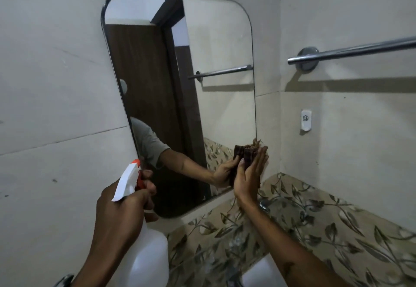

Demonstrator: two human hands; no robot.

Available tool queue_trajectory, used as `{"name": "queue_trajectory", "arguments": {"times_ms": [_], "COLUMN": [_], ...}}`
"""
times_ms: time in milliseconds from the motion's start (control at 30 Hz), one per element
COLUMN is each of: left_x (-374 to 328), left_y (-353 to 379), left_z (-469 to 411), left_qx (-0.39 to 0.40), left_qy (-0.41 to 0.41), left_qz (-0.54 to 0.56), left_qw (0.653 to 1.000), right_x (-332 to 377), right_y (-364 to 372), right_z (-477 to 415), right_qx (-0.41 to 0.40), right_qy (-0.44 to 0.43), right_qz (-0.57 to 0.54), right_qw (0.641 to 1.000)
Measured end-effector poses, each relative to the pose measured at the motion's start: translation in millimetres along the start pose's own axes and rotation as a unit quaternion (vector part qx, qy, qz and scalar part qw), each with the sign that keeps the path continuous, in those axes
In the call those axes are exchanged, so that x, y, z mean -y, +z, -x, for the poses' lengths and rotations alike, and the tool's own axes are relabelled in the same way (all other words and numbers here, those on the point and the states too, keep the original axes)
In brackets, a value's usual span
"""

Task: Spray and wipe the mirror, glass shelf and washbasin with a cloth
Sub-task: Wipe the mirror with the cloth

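A tall mirror [216, 66] with rounded corners hangs on the tiled wall. My right hand [248, 174] presses a folded brown cloth [248, 155] flat against the mirror's lower right corner. My left hand [121, 214] grips a white spray bottle [146, 255] with a white and orange trigger head, held in front of the mirror's lower left corner, nozzle toward the glass. A glass shelf [283, 203] runs below the mirror, blurred. The white washbasin [263, 273] shows at the bottom edge.
A chrome towel rail [351, 51] juts from the right wall above shoulder of the mirror. A small white wall hook [306, 120] sits below it. Leaf-patterned tiles [337, 230] cover the lower wall. The mirror reflects a dark wooden door.
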State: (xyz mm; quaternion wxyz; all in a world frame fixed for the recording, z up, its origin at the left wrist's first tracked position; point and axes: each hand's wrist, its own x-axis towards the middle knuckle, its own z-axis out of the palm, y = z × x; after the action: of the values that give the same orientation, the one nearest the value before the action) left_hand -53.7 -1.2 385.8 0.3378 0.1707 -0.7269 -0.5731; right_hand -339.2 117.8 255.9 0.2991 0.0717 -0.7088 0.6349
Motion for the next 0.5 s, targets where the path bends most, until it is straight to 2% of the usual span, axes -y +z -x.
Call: {"name": "queue_trajectory", "arguments": {"times_ms": [167, 333, 500], "left_x": [-13, -24, -30], "left_y": [-4, -11, -15], "left_z": [0, -3, -8], "left_qx": [-0.006, -0.039, -0.049], "left_qy": [0.019, 0.020, 0.017], "left_qz": [0.018, 0.003, 0.026], "left_qw": [1.000, 0.999, 0.998], "right_x": [45, 123, 213], "right_y": [2, -4, -6], "right_z": [-37, -111, -173], "right_qx": [-0.008, -0.039, -0.034], "right_qy": [-0.060, -0.110, -0.197], "right_qz": [-0.005, -0.023, 0.015], "right_qw": [0.998, 0.993, 0.980]}}
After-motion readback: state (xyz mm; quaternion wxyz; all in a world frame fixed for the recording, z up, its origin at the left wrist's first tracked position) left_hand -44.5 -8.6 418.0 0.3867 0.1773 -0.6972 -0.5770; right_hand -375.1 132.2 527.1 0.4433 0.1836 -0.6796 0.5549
